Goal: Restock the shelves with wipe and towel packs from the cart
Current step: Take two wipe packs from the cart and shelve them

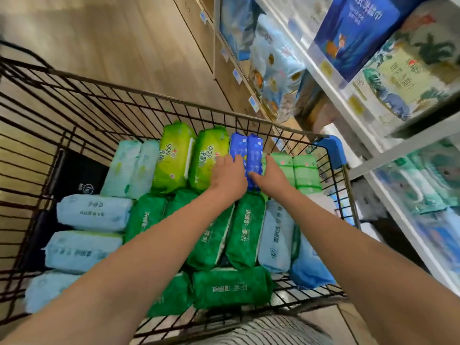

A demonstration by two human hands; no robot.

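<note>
In the cart [332, 150], at its far right, stand 2 blue packs [254, 149]. The left hand [229, 176] curls pressed-together fingers over them, and the right hand [272, 179] pinches the right one.

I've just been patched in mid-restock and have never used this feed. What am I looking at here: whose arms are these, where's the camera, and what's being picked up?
No machine here: these are a person's bare arms, filmed by one wide-angle camera worn on their head, looking down. Both arms reach into a black wire cart full of soft packs: lime-green packs at the far end, dark green packs in the middle, pale blue packs on the left. The left hand and right hand clasp two upright blue packs from either side, apparently gripping them. The stocked shelves stand to the right.
</note>
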